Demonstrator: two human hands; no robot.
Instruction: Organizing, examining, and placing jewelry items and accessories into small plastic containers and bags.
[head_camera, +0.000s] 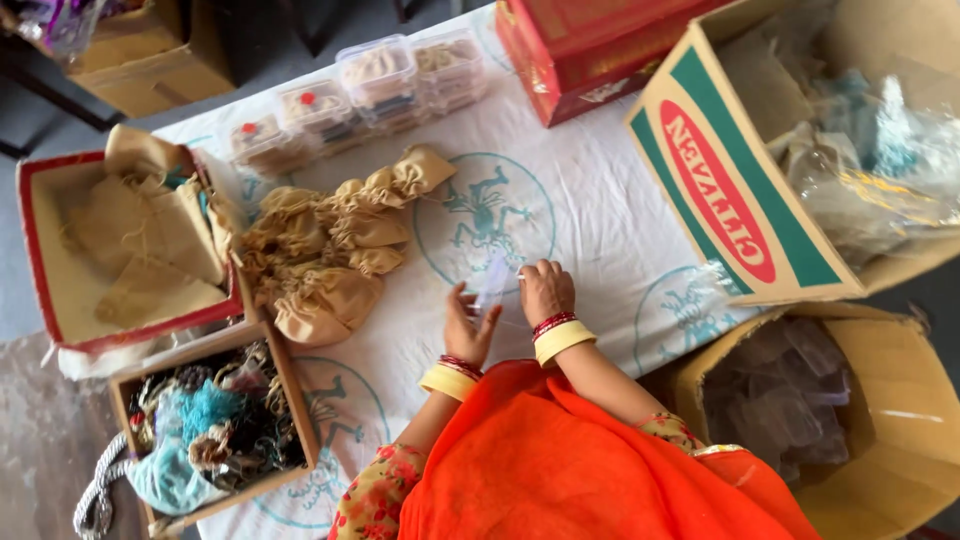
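My left hand (468, 330) and right hand (546, 292) pinch one clear bag (492, 285) (empty, I judge), the tan pouches (330, 250) left unpacked.

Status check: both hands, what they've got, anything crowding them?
Left hand and right hand hold one clear plastic pouch together. Tan drawstring bags piled left, apart from hands.
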